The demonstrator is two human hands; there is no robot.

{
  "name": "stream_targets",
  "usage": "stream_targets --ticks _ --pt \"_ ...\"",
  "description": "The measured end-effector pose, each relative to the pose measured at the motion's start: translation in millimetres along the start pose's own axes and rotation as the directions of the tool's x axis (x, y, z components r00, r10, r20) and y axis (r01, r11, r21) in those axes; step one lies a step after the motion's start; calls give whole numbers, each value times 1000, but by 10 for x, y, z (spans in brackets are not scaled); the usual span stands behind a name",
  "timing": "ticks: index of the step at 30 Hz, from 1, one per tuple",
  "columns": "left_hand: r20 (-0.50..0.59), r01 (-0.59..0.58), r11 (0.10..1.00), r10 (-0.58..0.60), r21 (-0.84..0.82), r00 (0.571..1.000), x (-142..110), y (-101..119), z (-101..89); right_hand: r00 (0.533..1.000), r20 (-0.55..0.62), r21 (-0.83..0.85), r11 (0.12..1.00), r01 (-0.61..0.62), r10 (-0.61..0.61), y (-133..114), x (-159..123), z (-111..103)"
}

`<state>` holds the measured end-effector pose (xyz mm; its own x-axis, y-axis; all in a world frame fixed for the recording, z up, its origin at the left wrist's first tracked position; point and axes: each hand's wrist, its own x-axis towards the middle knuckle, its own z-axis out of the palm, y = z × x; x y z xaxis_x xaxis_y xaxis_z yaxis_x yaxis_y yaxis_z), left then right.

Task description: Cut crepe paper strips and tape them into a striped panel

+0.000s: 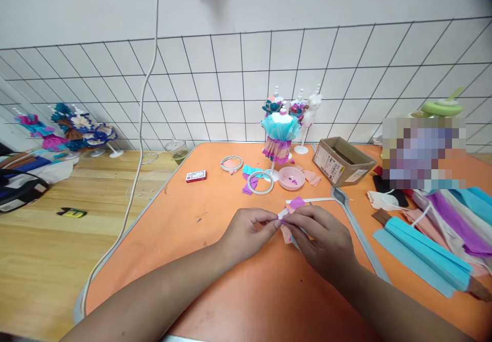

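Observation:
My left hand (248, 232) and my right hand (328, 234) meet fingertip to fingertip above the orange mat (207, 285). Both pinch a small piece of purple crepe paper, mostly hidden by the fingers. Just behind and under my right fingers lie a purple paper scrap (296, 202) and a peach scrap (286, 235). Beyond my hands stands a small dress form (282, 129) wearing a turquoise, peach and purple paper dress. A pink bowl (291, 178) with purple bits sits in front of it, beside a roll of double-sided tape (260, 183).
Another tape roll (231, 164) and a red-and-white box (196, 176) lie left. An open cardboard box (343, 161) stands behind my right hand. Crepe paper rolls (426, 252) cover the right side. A white cable (141, 121) hangs at left, near a yellow-and-black cutter (72, 212).

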<state>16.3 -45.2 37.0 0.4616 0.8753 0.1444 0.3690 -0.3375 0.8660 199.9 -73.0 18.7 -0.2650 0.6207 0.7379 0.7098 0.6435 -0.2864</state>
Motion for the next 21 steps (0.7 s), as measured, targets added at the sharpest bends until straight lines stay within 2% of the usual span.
stream_targets --ticks 3,6,11,21 --pt "29 -15 1000 15 19 999 -10 32 -11 999 42 -6 1000 5 -5 1 -16 -3" --pt "66 -47 999 45 17 997 -16 32 -9 996 82 7 999 -44 44 2 -10 -2" --pt "39 -72 997 71 40 997 -11 -32 21 986 126 -4 994 -106 105 3 -1 10" --pt "51 -127 954 117 271 992 -34 -48 27 990 108 -221 969 110 -88 -7 -21 -13"
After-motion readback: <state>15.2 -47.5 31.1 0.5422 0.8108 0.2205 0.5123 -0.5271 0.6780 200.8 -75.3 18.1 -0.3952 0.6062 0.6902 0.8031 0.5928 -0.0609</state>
